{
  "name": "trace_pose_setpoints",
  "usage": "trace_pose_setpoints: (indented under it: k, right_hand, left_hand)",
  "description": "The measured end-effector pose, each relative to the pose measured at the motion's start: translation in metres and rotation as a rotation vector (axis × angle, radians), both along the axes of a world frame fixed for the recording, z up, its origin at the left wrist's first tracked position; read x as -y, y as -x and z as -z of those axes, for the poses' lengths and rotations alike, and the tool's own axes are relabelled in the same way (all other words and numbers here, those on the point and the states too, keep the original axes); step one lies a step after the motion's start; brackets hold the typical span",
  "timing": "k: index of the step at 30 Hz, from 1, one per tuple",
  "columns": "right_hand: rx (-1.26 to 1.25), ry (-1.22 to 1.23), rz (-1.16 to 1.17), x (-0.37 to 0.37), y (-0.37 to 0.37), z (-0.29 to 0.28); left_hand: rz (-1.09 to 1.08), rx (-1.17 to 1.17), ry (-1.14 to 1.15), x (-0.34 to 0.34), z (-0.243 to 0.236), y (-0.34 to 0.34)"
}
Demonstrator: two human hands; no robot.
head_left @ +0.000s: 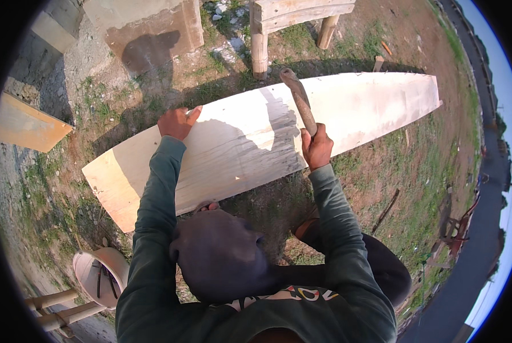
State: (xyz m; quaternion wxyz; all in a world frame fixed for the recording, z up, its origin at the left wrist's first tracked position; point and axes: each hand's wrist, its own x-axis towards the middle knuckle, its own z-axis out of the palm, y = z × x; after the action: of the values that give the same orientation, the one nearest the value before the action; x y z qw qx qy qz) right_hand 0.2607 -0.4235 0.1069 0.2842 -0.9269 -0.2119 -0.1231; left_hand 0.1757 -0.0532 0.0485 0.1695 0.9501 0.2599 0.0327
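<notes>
A long, pale plywood board (359, 103) with a curved far edge lies across the ground in front of me. At its far edge, left of the middle, my left hand (176, 124) rests with fingers curled; a tiny light thing shows beside the thumb, too small to name. My right hand (318, 147) is wrapped round the lower handle of what looks like a hammer (300, 102), held above the board. Its brown shaft points away from me, and its thicker end reaches the board's far edge. Small dark spots dot that edge.
Beyond the board stand a wooden bench (302, 14) and a concrete block (153, 34). An orange-tan panel (30, 123) is at left. Near my left elbow sits a pale bucket (90, 274) with dark tools inside, beside wooden poles (73, 314). A stick (386, 211) lies on the grass.
</notes>
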Motion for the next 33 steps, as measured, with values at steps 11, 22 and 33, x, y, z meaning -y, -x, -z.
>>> trace_pose_setpoints:
  k: [11,22,33]
  right_hand:
    - [-0.215,0.472,-0.160,0.062,-0.113,-0.103]
    - [-0.352,0.233,-0.080,0.171,-0.066,-0.061]
    - [-0.703,-0.052,0.057,0.196,0.022,0.037]
  left_hand:
    - [0.124,-0.356,0.122,-0.016,0.024,-0.023]
    - [0.689,-0.677,-0.316,0.066,-0.041,-0.188]
    - [0.277,-0.188,0.287,0.179,0.054,-0.230]
